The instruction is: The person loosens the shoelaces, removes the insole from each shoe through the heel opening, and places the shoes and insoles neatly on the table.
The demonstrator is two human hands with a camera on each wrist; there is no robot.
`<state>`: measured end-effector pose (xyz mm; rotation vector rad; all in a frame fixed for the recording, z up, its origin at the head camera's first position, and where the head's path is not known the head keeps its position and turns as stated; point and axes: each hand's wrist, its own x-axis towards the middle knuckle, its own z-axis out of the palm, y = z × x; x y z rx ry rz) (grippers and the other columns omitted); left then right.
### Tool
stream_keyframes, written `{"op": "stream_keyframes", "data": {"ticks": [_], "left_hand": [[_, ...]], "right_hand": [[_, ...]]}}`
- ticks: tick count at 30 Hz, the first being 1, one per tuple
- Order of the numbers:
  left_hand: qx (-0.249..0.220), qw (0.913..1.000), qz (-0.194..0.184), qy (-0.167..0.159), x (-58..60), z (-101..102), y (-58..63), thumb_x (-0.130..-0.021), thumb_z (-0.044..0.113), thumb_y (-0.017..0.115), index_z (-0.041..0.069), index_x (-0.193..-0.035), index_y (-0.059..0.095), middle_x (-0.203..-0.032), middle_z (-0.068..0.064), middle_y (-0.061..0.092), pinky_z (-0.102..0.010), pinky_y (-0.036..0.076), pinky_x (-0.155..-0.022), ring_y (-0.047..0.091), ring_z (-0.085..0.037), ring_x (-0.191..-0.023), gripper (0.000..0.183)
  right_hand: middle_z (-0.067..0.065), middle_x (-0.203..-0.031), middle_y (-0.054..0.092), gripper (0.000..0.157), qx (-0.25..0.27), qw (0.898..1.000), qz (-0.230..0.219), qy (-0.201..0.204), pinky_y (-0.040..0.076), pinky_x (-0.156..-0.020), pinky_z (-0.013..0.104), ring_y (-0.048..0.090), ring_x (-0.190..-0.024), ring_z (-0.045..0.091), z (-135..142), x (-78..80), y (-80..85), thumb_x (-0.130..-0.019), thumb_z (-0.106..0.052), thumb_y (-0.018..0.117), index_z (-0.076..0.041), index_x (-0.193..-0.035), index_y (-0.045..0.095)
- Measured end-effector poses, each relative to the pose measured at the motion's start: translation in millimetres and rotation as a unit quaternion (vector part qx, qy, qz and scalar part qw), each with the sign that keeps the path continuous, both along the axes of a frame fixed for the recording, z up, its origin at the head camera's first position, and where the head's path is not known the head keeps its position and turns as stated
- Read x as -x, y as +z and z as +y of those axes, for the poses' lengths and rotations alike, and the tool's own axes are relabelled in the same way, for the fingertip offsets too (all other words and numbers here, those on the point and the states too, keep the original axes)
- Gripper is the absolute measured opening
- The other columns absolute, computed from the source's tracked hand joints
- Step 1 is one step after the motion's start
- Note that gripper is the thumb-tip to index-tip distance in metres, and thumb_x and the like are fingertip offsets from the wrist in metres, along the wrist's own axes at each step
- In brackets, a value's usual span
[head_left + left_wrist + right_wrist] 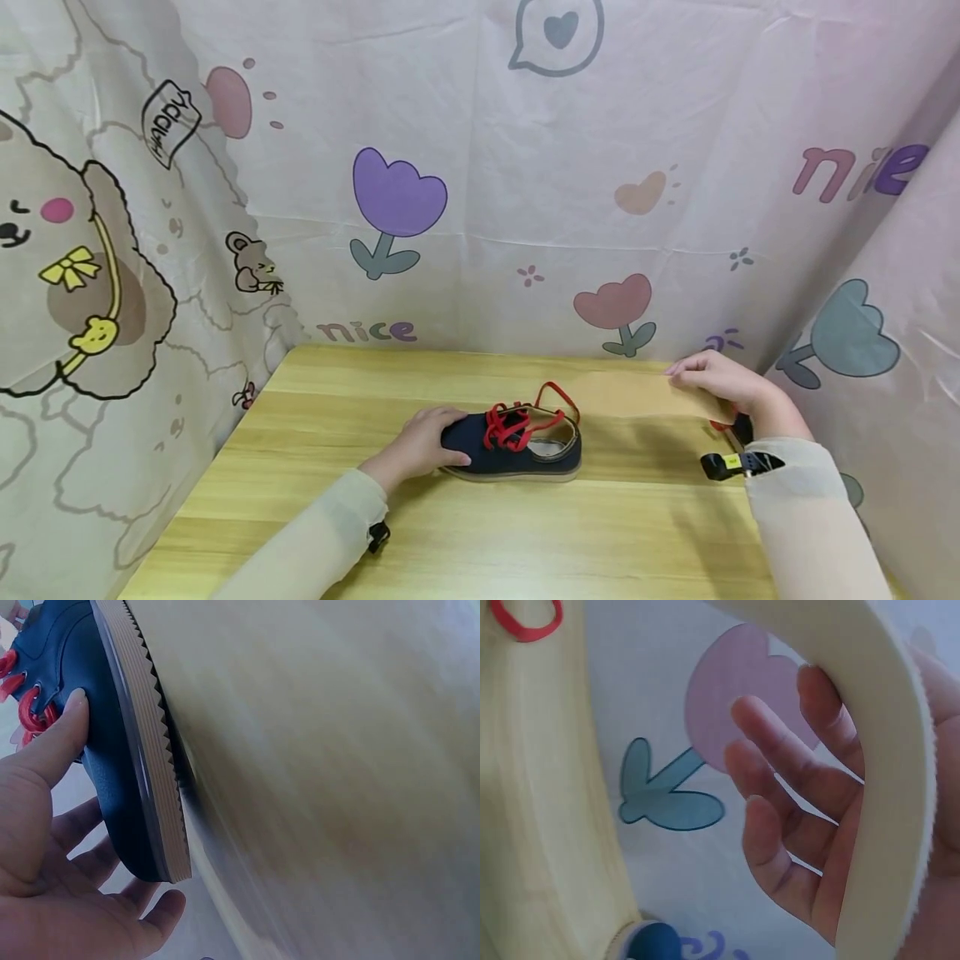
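A dark blue shoe [487, 460] with red laces [510, 429] and a pale sole lies on the table, toe to the left. My left hand [423, 443] grips its toe, with the thumb [64, 742] on the upper's near side and the fingers round the far side. My right hand [720, 383] holds a thin tan insole [622, 394] by its right end, to the right of the shoe's heel. The right wrist view has the insole's curved edge [892, 787] across the palm; the thumb is hidden there.
Another dark shoe [742, 429] with a red lace lies at the right, mostly covered by my right hand and wrist. The wooden table [525, 542] ends at a printed curtain [480, 167] behind, with more curtain at both sides.
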<state>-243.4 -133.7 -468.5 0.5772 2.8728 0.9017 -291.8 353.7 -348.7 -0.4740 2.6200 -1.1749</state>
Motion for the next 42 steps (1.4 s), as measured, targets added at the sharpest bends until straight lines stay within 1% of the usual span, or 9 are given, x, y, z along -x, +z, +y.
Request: {"op": "stream_keyframes", "data": {"ticks": [4, 8, 14, 19, 25, 30, 35, 38, 42], "left_hand": [[-0.002, 1.0, 0.001, 0.0, -0.2, -0.3, 0.4, -0.08, 0.039, 0.084, 0.011, -0.144, 0.056, -0.147, -0.01, 0.051, -0.059, 0.029, -0.111, 0.039, -0.039, -0.137, 0.075], [-0.001, 1.0, 0.0, 0.002, -0.1, -0.2, 0.4, -0.08, 0.039, 0.084, 0.011, -0.144, 0.056, -0.147, -0.01, 0.051, -0.059, 0.029, -0.111, 0.039, -0.039, -0.137, 0.075], [0.002, 1.0, 0.001, 0.003, 0.3, 0.4, -0.1, -0.08, 0.039, 0.084, 0.012, -0.144, 0.056, -0.147, -0.01, 0.051, -0.059, 0.029, -0.111, 0.039, -0.039, -0.137, 0.075], [-0.001, 1.0, 0.0, 0.004, 0.2, 0.3, -0.4, -0.08, 0.038, 0.085, 0.012, -0.144, 0.056, -0.147, -0.009, 0.051, -0.058, 0.029, -0.111, 0.039, -0.039, -0.137, 0.074], [0.0, 1.0, 0.006, 0.002, 0.4, 0.1, -0.6, -0.08, 0.038, 0.085, 0.012, -0.144, 0.056, -0.146, -0.009, 0.052, -0.057, 0.031, -0.111, 0.041, -0.038, -0.136, 0.074], [-0.002, 1.0, 0.003, 0.003, -0.1, -0.2, -0.6, -0.08, 0.037, 0.085, 0.012, -0.144, 0.056, -0.147, -0.009, 0.052, -0.057, 0.031, -0.111, 0.04, -0.038, -0.137, 0.075], [-0.003, 1.0, 0.003, 0.003, -0.3, 0.1, -0.1, -0.08, 0.038, 0.085, 0.012, -0.144, 0.056, -0.146, -0.009, 0.052, -0.057, 0.031, -0.111, 0.041, -0.038, -0.136, 0.074], [-0.003, 1.0, 0.002, 0.003, -0.2, 0.4, 0.3, -0.08, 0.038, 0.085, 0.012, -0.144, 0.056, -0.146, -0.009, 0.052, -0.058, 0.031, -0.11, 0.041, -0.038, -0.136, 0.075], [-0.005, 1.0, 0.0, 0.005, -0.4, 0.6, 0.6, -0.08, 0.038, 0.085, 0.012, -0.144, 0.056, -0.146, -0.009, 0.052, -0.058, 0.031, -0.11, 0.04, -0.039, -0.136, 0.075]], "right_hand": [[0.013, -0.101, 0.07, 0.037, 0.002, 0.999, -0.006, -0.041, 0.052, -0.06, 0.027, 0.06, -0.07, 0.007, -2.1, 4.3, -10.8, -0.097, -0.017, 0.062, 0.013, -0.118, 0.067], [0.001, -0.089, 0.066, 0.035, 0.002, 0.997, -0.003, -0.074, 0.049, -0.056, 0.027, 0.057, -0.063, 0.007, -5.8, 10.1, -23.6, -0.095, -0.02, 0.063, 0.01, -0.111, 0.07], [0.003, -0.093, 0.066, 0.035, -0.02, 0.994, 0.011, -0.11, 0.046, -0.061, 0.027, 0.055, -0.068, 0.009, -10.7, 16.8, -42.9, -0.096, -0.024, 0.062, 0.007, -0.109, 0.072], [0.003, -0.081, 0.063, 0.034, -0.038, 0.991, 0.019, -0.126, 0.046, -0.061, 0.029, 0.054, -0.066, 0.012, -16.8, 20.6, -55.0, -0.095, -0.023, 0.062, 0.008, -0.103, 0.073], [-0.001, -0.071, 0.058, 0.031, -0.023, 0.987, 0.012, -0.156, 0.046, -0.055, 0.028, 0.053, -0.058, 0.01, -23.4, 21.6, -64.0, -0.094, -0.02, 0.062, 0.009, -0.097, 0.072], [0.0, -0.069, 0.057, 0.026, -0.011, 0.98, -0.012, -0.196, 0.047, -0.055, 0.029, 0.053, -0.056, 0.011, -32.1, 22.0, -72.5, -0.094, -0.021, 0.062, 0.002, -0.084, 0.07], [-0.001, -0.067, 0.054, 0.026, -0.016, 0.976, -0.038, -0.216, 0.045, -0.053, 0.028, 0.05, -0.055, 0.011, -41.1, 20.9, -81.6, -0.091, -0.02, 0.063, -0.004, -0.071, 0.062], [-0.003, -0.058, 0.049, 0.03, -0.034, 0.976, -0.051, -0.21, 0.041, -0.049, 0.026, 0.046, -0.05, 0.009, -47.6, 20.7, -87.1, -0.09, -0.021, 0.064, -0.009, -0.063, 0.055], [-0.006, -0.053, 0.039, 0.036, -0.056, 0.976, -0.049, -0.205, 0.036, -0.046, 0.024, 0.04, -0.046, 0.008, -54.9, 20.3, -94.2, -0.088, -0.02, 0.065, -0.014, -0.057, 0.048]]}}
